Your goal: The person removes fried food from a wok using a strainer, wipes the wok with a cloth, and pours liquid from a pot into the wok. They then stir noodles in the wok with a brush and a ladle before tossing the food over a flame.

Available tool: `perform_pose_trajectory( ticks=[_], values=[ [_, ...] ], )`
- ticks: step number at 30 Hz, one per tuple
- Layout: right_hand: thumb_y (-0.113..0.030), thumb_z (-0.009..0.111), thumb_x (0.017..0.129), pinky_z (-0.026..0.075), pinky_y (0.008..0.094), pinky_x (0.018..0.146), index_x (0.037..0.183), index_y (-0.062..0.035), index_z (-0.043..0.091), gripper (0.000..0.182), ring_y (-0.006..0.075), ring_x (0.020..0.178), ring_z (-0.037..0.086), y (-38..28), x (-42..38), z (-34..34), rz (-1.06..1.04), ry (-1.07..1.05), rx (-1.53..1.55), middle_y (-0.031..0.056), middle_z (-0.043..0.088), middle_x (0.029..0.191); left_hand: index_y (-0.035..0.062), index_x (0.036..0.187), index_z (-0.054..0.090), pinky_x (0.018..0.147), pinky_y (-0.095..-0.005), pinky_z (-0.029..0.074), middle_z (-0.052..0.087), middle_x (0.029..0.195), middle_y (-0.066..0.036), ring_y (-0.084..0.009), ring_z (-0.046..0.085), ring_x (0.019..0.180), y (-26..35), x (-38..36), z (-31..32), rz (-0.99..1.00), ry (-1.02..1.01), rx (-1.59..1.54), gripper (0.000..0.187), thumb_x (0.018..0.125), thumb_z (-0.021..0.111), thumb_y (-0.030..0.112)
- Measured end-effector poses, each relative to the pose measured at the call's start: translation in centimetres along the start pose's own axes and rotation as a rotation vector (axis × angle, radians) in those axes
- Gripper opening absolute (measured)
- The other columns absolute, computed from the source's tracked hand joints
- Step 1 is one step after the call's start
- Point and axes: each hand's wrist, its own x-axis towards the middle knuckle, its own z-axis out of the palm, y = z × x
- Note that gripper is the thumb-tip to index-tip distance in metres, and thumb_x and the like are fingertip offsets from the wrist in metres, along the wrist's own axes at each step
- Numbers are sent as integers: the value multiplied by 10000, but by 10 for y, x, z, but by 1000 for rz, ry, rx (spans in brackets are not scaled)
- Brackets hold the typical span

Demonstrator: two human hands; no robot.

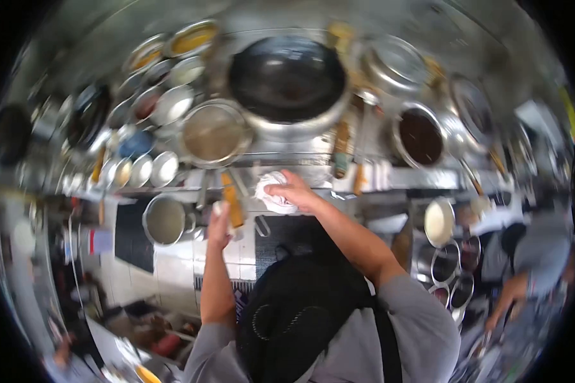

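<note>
My right hand [294,191] is closed around a bunched white cloth [275,193] at the front edge of the stove, below the wok. To its left, my left hand [219,227] is raised with its fingers closed, and a small whitish bit shows at the fingertips; I cannot tell what it is. Right beside that hand is a flat yellow-brown handle [233,201], pointing down from the stove edge. A large dark wok [287,78] sits on the burner ahead of both hands. Left of it stands a round pan [214,133] with brownish contents.
Several small bowls [172,105] crowd the left of the counter. A pot of dark liquid [419,135] and a ladle [368,97] are on the right. A metal pot [164,220] hangs out at lower left. Another person [536,255] works at the far right.
</note>
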Motion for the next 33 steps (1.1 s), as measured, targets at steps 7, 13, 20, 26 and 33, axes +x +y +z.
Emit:
perform_pose_trajectory(
  ticks=[7, 13, 20, 26, 33],
  values=[
    [-144, 662, 888, 567, 307, 761, 1172, 4, 601, 326, 180, 878, 681, -25, -160, -175, -200, 352, 737, 98, 684, 1017, 20, 1314, 443, 681, -347, 543, 605, 1143, -145, -247, 629, 939, -31, -22, -68, 84, 430, 386, 541, 942, 612, 376],
    [-104, 666, 868, 532, 243, 675, 1092, -23, 640, 239, 132, 778, 667, -42, -279, -344, -480, 1061, 485, 50, 692, 932, 0, 1283, 442, 862, -316, 478, 581, 1160, -118, -192, 570, 1026, 85, -98, 15, 464, 269, 582, 402, 998, 546, 263],
    [-86, 663, 859, 483, 272, 677, 1029, -4, 668, 189, 116, 762, 617, 26, -255, -534, -373, 1284, 125, 31, 679, 906, 2, 1307, 510, 905, -346, 498, 587, 1238, -109, -189, 591, 1093, 81, 24, 267, 111, -221, 150, 398, 1004, 542, 259],
    [-359, 686, 832, 371, 386, 1030, 1367, 30, 442, 705, 259, 1211, 501, 68, -195, -596, -13, 1264, 61, 153, 538, 1332, 84, 1321, 528, 774, -406, 539, 626, 1119, -60, -180, 630, 939, -18, 137, 466, -121, -515, 297, 458, 1005, 487, 413],
    [-287, 545, 917, 507, 415, 951, 1297, 14, 525, 485, 278, 1108, 603, 81, -185, -635, 15, 612, 574, 152, 615, 1201, 51, 1294, 424, 445, -351, 561, 545, 1030, -125, -221, 652, 703, -81, 183, 557, -108, -693, 352, 474, 987, 509, 403]
  ],
)
